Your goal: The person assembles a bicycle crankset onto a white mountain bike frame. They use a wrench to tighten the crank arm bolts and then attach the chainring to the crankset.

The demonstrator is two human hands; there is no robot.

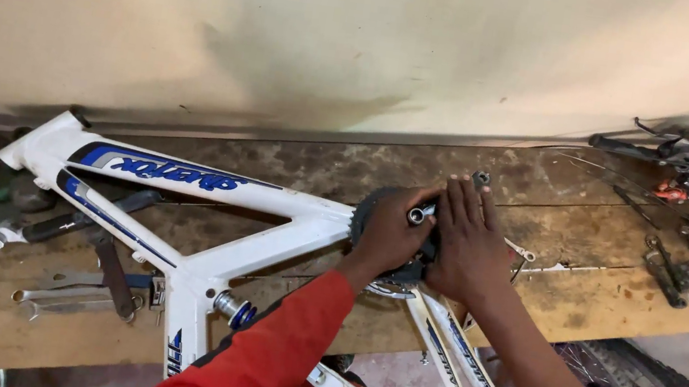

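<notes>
Both hands meet over the toothed chainring [377, 216] at the bike frame [205, 228]. The left hand [393, 232] pinches a short metal rod [421, 214] pointing up and away; the right hand [468, 242] lies flat just beside it.

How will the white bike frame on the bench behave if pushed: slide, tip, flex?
The white bike frame looks like rigid tubing, so it probably won't flex. It lies flat across the wooden bench, so tipping seems unlikely. Its rear overhangs the edge, so a shove could slide it off.
</notes>
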